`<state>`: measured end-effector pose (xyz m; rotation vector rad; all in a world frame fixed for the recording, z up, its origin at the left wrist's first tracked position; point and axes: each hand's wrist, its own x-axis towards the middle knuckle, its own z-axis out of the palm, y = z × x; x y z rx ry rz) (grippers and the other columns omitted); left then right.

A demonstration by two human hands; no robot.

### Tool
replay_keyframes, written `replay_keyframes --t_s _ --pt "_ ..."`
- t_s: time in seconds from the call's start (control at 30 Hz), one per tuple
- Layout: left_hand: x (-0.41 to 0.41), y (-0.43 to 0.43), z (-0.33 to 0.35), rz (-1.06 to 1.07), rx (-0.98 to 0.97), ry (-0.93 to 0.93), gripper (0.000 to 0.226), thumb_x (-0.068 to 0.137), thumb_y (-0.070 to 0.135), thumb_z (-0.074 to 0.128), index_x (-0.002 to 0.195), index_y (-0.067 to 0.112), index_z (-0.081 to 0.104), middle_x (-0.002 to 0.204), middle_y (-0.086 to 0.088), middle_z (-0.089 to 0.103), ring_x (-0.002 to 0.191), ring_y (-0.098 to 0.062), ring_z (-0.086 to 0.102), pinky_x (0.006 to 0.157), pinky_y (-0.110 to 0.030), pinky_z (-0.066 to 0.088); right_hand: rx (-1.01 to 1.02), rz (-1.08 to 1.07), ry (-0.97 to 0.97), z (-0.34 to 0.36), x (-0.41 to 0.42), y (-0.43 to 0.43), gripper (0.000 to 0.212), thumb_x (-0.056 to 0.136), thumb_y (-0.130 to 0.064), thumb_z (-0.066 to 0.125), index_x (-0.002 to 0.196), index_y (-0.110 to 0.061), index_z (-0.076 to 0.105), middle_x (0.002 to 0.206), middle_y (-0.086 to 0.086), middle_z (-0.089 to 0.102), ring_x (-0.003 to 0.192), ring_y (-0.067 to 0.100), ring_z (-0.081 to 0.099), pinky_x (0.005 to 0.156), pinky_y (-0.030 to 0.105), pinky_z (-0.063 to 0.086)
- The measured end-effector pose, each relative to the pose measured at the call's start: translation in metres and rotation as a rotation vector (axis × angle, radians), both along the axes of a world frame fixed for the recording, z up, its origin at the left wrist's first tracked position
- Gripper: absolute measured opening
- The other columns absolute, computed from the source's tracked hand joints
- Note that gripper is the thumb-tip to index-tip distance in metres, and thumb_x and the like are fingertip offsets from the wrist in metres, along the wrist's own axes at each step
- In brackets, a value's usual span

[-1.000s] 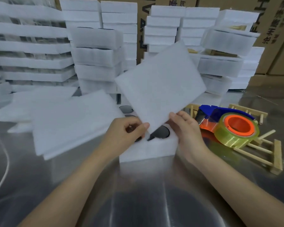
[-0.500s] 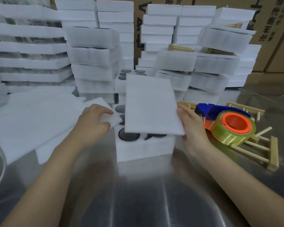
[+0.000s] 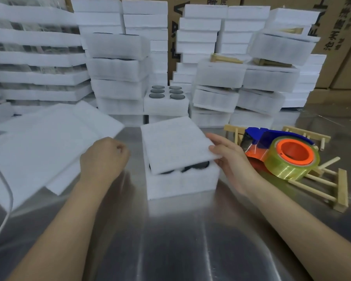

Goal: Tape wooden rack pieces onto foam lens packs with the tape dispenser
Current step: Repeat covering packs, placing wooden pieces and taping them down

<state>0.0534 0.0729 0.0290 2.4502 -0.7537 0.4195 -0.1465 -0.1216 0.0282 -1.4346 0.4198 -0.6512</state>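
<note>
Left hand (image 3: 104, 157): loosely clenched, empty, hovering over the bench (image 3: 170, 240) just left of the foam lens pack (image 3: 180, 185). Right hand (image 3: 231, 162): pinches the right edge of a foam sheet (image 3: 174, 142) that lies skewed on the pack; dark lenses (image 3: 197, 165) show under its raised front edge. Tape dispenser (image 3: 282, 153) lies untouched just right of that hand, resting on a wooden rack (image 3: 340, 189). Loose sheets (image 3: 49, 142) lie to the left; stacked packs (image 3: 219, 76) stand behind, some with wood on top. Judgement: early on this pack. Cover not squared, rack not placed, no tape applied.
</note>
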Motion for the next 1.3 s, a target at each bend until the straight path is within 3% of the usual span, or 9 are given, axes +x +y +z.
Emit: replay_keyframes --t_s 0.2,0.33,0.47,0.6,0.7,0.8,1.0,1.13,1.3 --pt "0.014 0.0 -0.009 -0.061 -0.19 0.076 0.031 0.09 0.012 0.051 0.116 0.007 0.065 0.125 -0.012 0.062 0.116 -0.03 0.055 0.097 -0.037 0.041 -0.11 -0.118 0.153 0.002 0.001 0.01 0.033 0.091 -0.007 0.052 0.117 -0.025 0.062 0.116 0.006 0.065 0.1 0.019 0.063 0.09 0.036 0.05" --pt "-0.011 -0.024 -0.005 -0.267 -0.583 0.76 0.022 0.097 0.027 0.048 0.098 0.015 0.066 0.113 -0.006 0.069 0.107 -0.021 0.062 0.101 -0.038 0.044 -0.329 -0.146 0.22 0.006 -0.002 0.018 0.031 0.092 -0.011 0.05 0.117 -0.028 0.061 0.092 0.011 0.05 0.078 0.016 0.049 0.071 0.028 0.041" --pt "-0.036 -0.036 -0.01 -0.494 -0.706 1.084 0.02 0.095 0.03 0.053 0.106 0.021 0.066 0.107 0.004 0.073 0.1 -0.013 0.068 0.092 -0.032 0.049 -0.329 -0.154 0.244 0.009 0.0 0.022 0.036 0.094 -0.012 0.047 0.125 -0.028 0.057 0.117 0.011 0.052 0.099 0.01 0.053 0.097 0.034 0.043" --pt "-0.046 -0.037 -0.013 -0.616 -0.754 1.104 0.03 0.094 0.015 0.048 0.122 0.021 0.058 0.113 0.004 0.071 0.102 -0.013 0.067 0.079 -0.025 0.05 -0.062 0.008 0.268 0.013 -0.002 0.009 0.046 0.091 -0.012 0.051 0.136 -0.025 0.052 0.13 -0.007 0.053 0.125 0.018 0.049 0.112 0.038 0.034" --pt "-0.046 -0.037 -0.014 -0.699 -0.716 1.122 0.035 0.094 0.011 0.044 0.125 0.023 0.056 0.117 0.005 0.07 0.104 -0.012 0.067 0.076 -0.021 0.053 -0.126 -0.01 0.324 0.013 -0.007 -0.002 0.049 0.092 -0.016 0.054 0.14 -0.026 0.048 0.115 -0.015 0.057 0.11 0.011 0.055 0.096 0.03 0.043" --pt "-0.046 -0.039 -0.014 -0.706 -0.711 1.126 0.038 0.094 0.011 0.044 0.128 0.022 0.055 0.119 0.003 0.069 0.104 -0.013 0.067 0.075 -0.019 0.054 -0.148 -0.065 0.339 0.005 -0.001 -0.003 0.047 0.093 -0.019 0.053 0.137 -0.033 0.048 0.13 -0.005 0.05 0.109 0.013 0.056 0.089 0.027 0.049" --pt "-0.046 -0.039 -0.015 -0.718 -0.693 1.117 0.035 0.1 0.018 0.043 0.131 0.028 0.054 0.122 0.008 0.067 0.111 -0.011 0.064 0.089 -0.026 0.049 -0.133 -0.089 0.301 -0.005 0.011 0.001 0.039 0.094 -0.017 0.045 0.109 -0.052 0.052 0.128 -0.009 0.044 0.113 0.014 0.053 0.096 0.029 0.048" --pt "-0.047 -0.038 -0.01 -0.723 -0.645 1.069 0.03 0.1 0.035 0.045 0.129 0.031 0.053 0.117 0.021 0.067 0.101 0.005 0.064 0.083 -0.016 0.049 -0.159 -0.104 0.285 -0.006 0.011 0.001 0.042 0.093 -0.012 0.041 0.115 -0.046 0.051 0.133 -0.008 0.045 0.12 0.016 0.05 0.105 0.036 0.043" --pt "-0.035 -0.025 -0.005 -0.911 -0.427 0.973 0.104 0.069 0.051 0.07 0.147 0.052 0.002 0.131 0.054 0.017 0.118 0.031 0.029 0.089 -0.001 0.036 -0.176 -0.135 0.299 -0.003 0.009 0.004 0.049 0.094 -0.008 0.038 0.134 -0.034 0.049 0.135 -0.007 0.042 0.125 0.018 0.047 0.11 0.039 0.039"
